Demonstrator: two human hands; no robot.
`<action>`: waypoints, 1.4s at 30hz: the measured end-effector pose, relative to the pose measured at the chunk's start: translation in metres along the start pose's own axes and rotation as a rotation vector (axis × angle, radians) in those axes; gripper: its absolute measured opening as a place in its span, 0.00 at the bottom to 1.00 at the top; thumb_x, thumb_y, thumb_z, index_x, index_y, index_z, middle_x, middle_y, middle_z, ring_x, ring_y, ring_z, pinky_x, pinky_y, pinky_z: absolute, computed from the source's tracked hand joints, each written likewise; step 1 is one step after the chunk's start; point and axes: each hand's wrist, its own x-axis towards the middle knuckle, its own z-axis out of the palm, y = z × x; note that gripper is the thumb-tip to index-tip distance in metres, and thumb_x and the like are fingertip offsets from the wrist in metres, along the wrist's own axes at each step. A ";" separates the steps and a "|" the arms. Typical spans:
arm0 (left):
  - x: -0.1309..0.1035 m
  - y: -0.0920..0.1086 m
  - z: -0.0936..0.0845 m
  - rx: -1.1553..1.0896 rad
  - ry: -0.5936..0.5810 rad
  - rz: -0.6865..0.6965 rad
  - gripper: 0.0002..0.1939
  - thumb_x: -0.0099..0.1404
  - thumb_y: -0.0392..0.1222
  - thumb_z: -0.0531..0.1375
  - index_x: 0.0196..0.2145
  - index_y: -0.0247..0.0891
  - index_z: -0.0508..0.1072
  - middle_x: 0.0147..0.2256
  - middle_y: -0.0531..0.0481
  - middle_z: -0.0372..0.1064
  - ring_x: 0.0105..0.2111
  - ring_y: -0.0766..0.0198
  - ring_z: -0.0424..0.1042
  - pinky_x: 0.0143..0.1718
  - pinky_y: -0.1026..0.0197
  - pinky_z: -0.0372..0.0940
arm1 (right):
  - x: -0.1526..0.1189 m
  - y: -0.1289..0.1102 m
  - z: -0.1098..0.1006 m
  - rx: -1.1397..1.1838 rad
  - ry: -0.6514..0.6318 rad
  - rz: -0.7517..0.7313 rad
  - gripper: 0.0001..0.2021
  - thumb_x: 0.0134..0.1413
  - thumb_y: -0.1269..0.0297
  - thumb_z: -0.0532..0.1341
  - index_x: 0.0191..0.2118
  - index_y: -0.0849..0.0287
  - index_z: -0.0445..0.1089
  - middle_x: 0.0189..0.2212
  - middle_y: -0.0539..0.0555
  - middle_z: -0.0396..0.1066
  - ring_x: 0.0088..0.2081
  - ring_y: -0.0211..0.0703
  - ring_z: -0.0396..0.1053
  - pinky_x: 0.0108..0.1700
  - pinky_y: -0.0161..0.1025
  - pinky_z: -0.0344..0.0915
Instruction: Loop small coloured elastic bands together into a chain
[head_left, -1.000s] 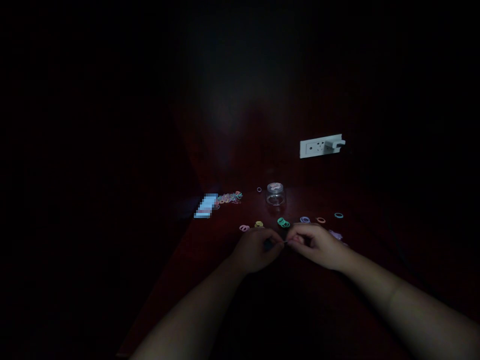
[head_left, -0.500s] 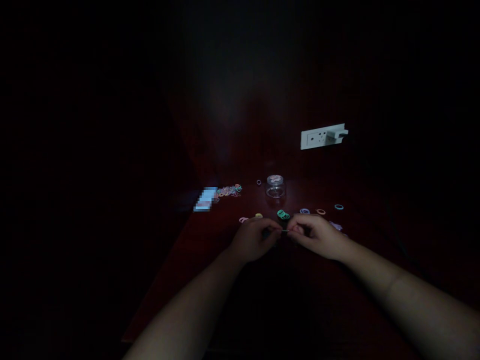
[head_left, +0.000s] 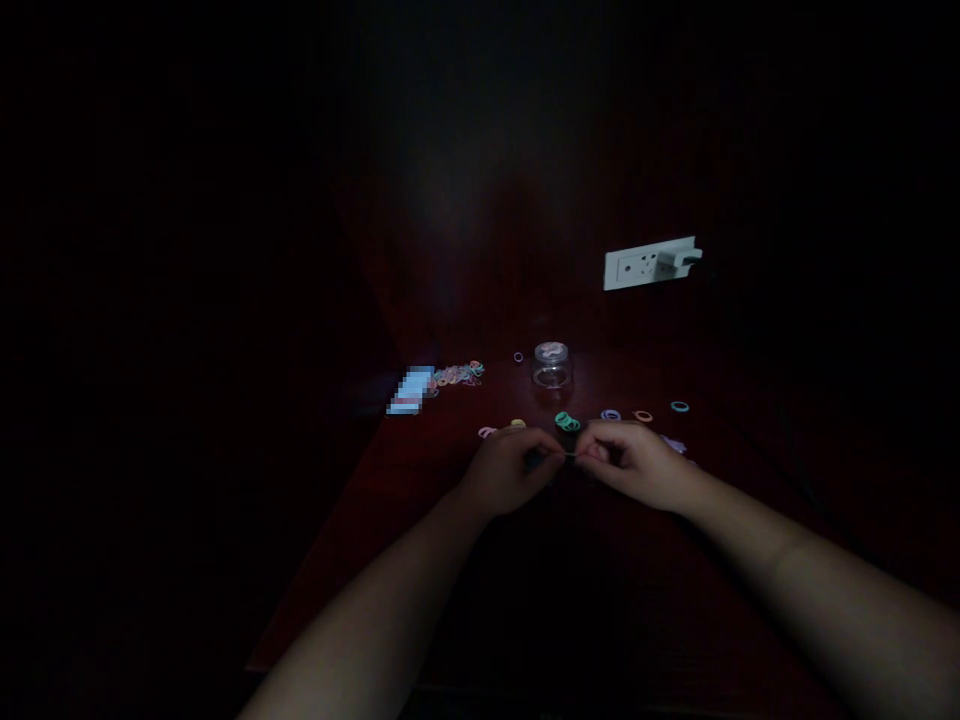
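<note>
While your left forearm (head_left: 367, 620) and right forearm (head_left: 810, 590) reach in from the bottom, the near edge of the table (head_left: 360, 540) shows only faintly below them. Its left edge slants away from you, with a strip of dark red surface between it and your left forearm. Between your forearms the tabletop falls into shadow; rightward it darkens until you cannot tell where it ends.

Your left hand (head_left: 506, 470) and right hand (head_left: 637, 465) almost meet, thumb and forefinger of each pinched on a thin pale strand (head_left: 570, 456) bridging the small gap. Just beyond them a row crosses the table: pink bands (head_left: 487, 433) and yellow bands (head_left: 517, 424) partly behind your left hand, then green bands (head_left: 567, 422), purple bands (head_left: 611, 415), an orange band (head_left: 643, 417) and a teal band (head_left: 679, 408). Lilac pieces (head_left: 673, 444) lie beside your right hand.

Farther back, a bright pixelated rectangle (head_left: 411, 390) adjoins a mixed pile (head_left: 457, 375) of bands. A small ring (head_left: 518, 360) lies between that and a clear jar (head_left: 552, 372), whose lid (head_left: 552, 350) carries a pinkish pattern, any lettering too small to read. Behind rises a dim reddish wall (head_left: 480, 210) with a white socket plate (head_left: 622, 268) and a plug (head_left: 679, 259) in its right end.
</note>
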 end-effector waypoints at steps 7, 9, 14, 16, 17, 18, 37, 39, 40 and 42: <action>0.000 -0.003 -0.002 -0.007 -0.013 0.040 0.07 0.66 0.41 0.58 0.34 0.39 0.76 0.32 0.51 0.76 0.33 0.64 0.70 0.38 0.60 0.63 | 0.001 0.000 0.000 -0.015 -0.011 -0.004 0.07 0.57 0.64 0.60 0.31 0.60 0.69 0.22 0.47 0.60 0.25 0.35 0.58 0.27 0.34 0.57; 0.000 -0.004 -0.002 -0.011 -0.018 0.042 0.08 0.67 0.41 0.57 0.34 0.40 0.76 0.32 0.51 0.76 0.33 0.64 0.70 0.39 0.60 0.63 | 0.001 0.000 0.000 -0.025 -0.010 0.003 0.07 0.57 0.64 0.60 0.31 0.60 0.69 0.22 0.48 0.61 0.24 0.35 0.58 0.27 0.34 0.57; -0.002 -0.007 -0.002 -0.009 0.000 0.042 0.08 0.67 0.42 0.58 0.34 0.39 0.76 0.32 0.50 0.75 0.33 0.63 0.70 0.39 0.59 0.64 | 0.001 -0.002 0.000 -0.011 -0.011 0.014 0.07 0.57 0.63 0.60 0.30 0.60 0.69 0.22 0.48 0.62 0.25 0.35 0.58 0.26 0.34 0.57; -0.002 -0.008 -0.003 -0.003 0.013 0.033 0.09 0.67 0.43 0.58 0.34 0.39 0.76 0.32 0.50 0.75 0.33 0.64 0.70 0.38 0.60 0.64 | 0.001 -0.003 0.000 0.009 -0.008 0.031 0.08 0.57 0.62 0.60 0.30 0.59 0.68 0.21 0.47 0.61 0.24 0.35 0.58 0.25 0.34 0.56; -0.003 -0.008 -0.004 -0.004 0.020 0.035 0.09 0.67 0.43 0.57 0.34 0.39 0.76 0.32 0.50 0.75 0.33 0.64 0.70 0.38 0.60 0.64 | 0.001 -0.003 0.000 0.018 -0.007 0.036 0.08 0.57 0.62 0.60 0.29 0.59 0.68 0.21 0.47 0.61 0.24 0.35 0.57 0.25 0.34 0.56; -0.003 -0.008 -0.005 -0.007 0.026 0.040 0.09 0.67 0.43 0.57 0.34 0.39 0.76 0.32 0.50 0.75 0.33 0.64 0.70 0.38 0.60 0.64 | 0.000 -0.003 0.000 0.026 -0.009 0.038 0.08 0.57 0.61 0.60 0.29 0.59 0.68 0.21 0.47 0.61 0.24 0.35 0.57 0.25 0.34 0.56; -0.078 -0.047 -0.051 0.228 0.177 -0.232 0.06 0.65 0.41 0.61 0.35 0.40 0.78 0.35 0.50 0.77 0.37 0.63 0.73 0.42 0.60 0.66 | 0.004 0.006 0.003 0.085 -0.011 -0.004 0.11 0.57 0.56 0.60 0.31 0.58 0.68 0.22 0.50 0.68 0.24 0.37 0.62 0.26 0.35 0.59; -0.075 -0.050 -0.047 0.238 0.183 -0.241 0.05 0.64 0.40 0.61 0.34 0.40 0.78 0.34 0.50 0.77 0.36 0.62 0.73 0.42 0.60 0.66 | 0.004 0.007 0.003 0.103 0.002 0.003 0.11 0.56 0.55 0.61 0.31 0.58 0.68 0.22 0.50 0.68 0.23 0.37 0.63 0.26 0.35 0.59; -0.073 -0.051 -0.045 0.240 0.188 -0.241 0.05 0.64 0.40 0.61 0.34 0.40 0.78 0.34 0.50 0.77 0.36 0.62 0.73 0.42 0.60 0.66 | 0.004 0.006 0.003 0.107 0.012 0.007 0.11 0.56 0.55 0.61 0.31 0.58 0.68 0.22 0.50 0.68 0.23 0.38 0.63 0.25 0.35 0.59; -0.069 -0.055 -0.043 0.247 0.191 -0.235 0.05 0.64 0.41 0.62 0.34 0.40 0.78 0.34 0.50 0.77 0.36 0.62 0.73 0.42 0.59 0.66 | 0.004 0.005 0.001 0.100 0.033 0.009 0.11 0.56 0.55 0.61 0.31 0.58 0.68 0.21 0.50 0.67 0.23 0.38 0.63 0.25 0.35 0.59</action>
